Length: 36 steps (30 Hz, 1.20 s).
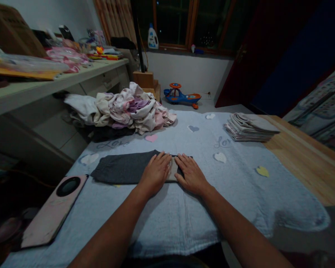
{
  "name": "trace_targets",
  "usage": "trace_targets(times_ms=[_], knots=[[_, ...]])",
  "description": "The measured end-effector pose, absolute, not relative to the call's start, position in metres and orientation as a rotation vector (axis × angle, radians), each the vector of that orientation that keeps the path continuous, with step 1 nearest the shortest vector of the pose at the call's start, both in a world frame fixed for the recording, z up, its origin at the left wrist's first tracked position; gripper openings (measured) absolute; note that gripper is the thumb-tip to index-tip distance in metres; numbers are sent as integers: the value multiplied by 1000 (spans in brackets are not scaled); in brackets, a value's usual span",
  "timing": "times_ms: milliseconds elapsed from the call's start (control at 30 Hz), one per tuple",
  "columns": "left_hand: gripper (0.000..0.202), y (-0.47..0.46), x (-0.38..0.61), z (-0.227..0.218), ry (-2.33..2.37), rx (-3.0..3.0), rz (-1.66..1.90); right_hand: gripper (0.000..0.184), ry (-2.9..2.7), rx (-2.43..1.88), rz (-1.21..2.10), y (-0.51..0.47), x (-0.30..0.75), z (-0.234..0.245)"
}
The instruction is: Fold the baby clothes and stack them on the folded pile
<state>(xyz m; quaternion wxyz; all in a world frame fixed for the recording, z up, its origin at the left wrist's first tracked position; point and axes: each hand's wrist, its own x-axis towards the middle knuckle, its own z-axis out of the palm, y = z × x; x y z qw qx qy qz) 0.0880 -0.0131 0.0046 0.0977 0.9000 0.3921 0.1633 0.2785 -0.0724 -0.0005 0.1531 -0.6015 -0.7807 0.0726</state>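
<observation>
Dark grey trousers (125, 167), folded lengthwise, lie flat on a light blue cloth with hearts (240, 193). My left hand (156, 172) rests flat on them right of their middle, fingers stretched forward. Just to its right, my right hand (190, 173) lies flat over the right end, its fingers slightly spread. Between the hands a beige patch (172, 169) shows; whether it is a lining or a folded-over part I cannot tell. Neither hand grips anything. The cloth under the palms is hidden.
A heap of crumpled clothes (128, 108) lies at the back left. At the back right stands a neat stack of folded clothes (249, 127). A pink phone (53, 212) lies near left. Beyond are a cluttered desk (80, 76) and a blue ride-on toy (181, 96).
</observation>
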Motion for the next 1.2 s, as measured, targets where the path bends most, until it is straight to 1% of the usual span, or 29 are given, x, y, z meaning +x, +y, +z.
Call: trace_targets(times_ms=[133,333,400,500,600,733,1200], knots=[[53,-18,88,-1,1234,2628,306,71,-2203,-1755,237,-72,281,-3],[56,-17,83,-6,1296,2580,330,78,-2155,-1783,249,-72,290,-9],[56,-15,82,-2,1349,2531,405,76,-2135,-1761,277,-72,294,-10],[54,-11,79,10,1673,2369,519,67,-2047,-1696,276,-72,297,-9],[55,-9,75,22,1865,2234,470,61,-1968,-1621,226,-71,298,-8],[65,-11,76,25,1791,2207,397,58,-1993,-1599,215,-71,293,-6],[61,-11,78,21,1561,2018,740,53,-1956,-1624,193,-70,293,-15]])
